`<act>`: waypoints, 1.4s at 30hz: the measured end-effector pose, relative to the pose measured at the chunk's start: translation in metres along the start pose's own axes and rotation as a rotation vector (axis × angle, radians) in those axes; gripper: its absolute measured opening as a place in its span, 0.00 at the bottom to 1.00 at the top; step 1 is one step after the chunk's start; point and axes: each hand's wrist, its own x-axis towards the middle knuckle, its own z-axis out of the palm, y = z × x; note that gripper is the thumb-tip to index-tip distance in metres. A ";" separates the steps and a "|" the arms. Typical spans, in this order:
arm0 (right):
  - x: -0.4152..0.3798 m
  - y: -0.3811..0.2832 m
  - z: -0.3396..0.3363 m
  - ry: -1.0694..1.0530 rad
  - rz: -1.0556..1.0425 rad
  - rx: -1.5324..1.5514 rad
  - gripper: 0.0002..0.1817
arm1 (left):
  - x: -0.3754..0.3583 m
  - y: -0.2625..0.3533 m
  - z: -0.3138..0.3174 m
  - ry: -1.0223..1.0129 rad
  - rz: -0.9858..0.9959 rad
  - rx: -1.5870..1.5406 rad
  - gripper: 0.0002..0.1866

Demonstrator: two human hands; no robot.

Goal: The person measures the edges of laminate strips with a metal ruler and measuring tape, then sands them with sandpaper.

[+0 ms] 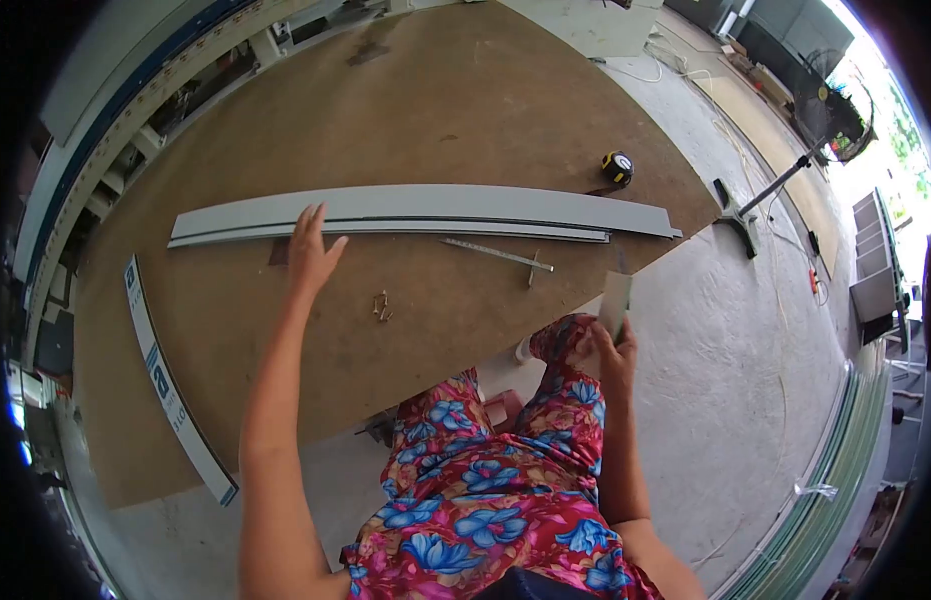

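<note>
A long pale grey strip (415, 205) lies across the brown board tabletop, with a narrower grey strip (435, 231) along its near edge. My left hand (310, 250) is over the left part of these strips, fingers stretched and fingertips overlapping the near edge. Off the table's near edge, my right hand (615, 350) grips a small flat pale rectangular piece (615, 300), held upright between thumb and fingers. A metal ruler with a small crosspiece (495, 254) rests just below the strips. Some small brass-coloured metal parts (382, 306) sit between my hands.
A yellow and black tape measure (616, 167) stands beyond the strips. At left lies a white strip with blue print (177, 385). A fan on a stand (785, 185) is on the floor at right, near stacked greenish sheets (825, 490). A long machine (135, 110) borders the table's far left.
</note>
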 end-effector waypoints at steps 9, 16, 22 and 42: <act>-0.015 0.008 -0.050 0.237 -0.034 0.026 0.14 | 0.089 0.010 0.053 -0.512 0.006 0.305 0.47; -0.009 0.010 -0.045 0.235 0.002 0.082 0.13 | 0.087 0.026 0.038 -0.279 0.076 0.179 0.38; -0.008 0.015 -0.033 0.173 -0.017 0.073 0.13 | 0.086 0.027 0.027 -0.250 0.134 0.236 0.29; -0.018 -0.002 -0.002 0.176 -0.187 0.112 0.12 | 0.130 0.173 -0.091 0.120 0.800 0.126 0.16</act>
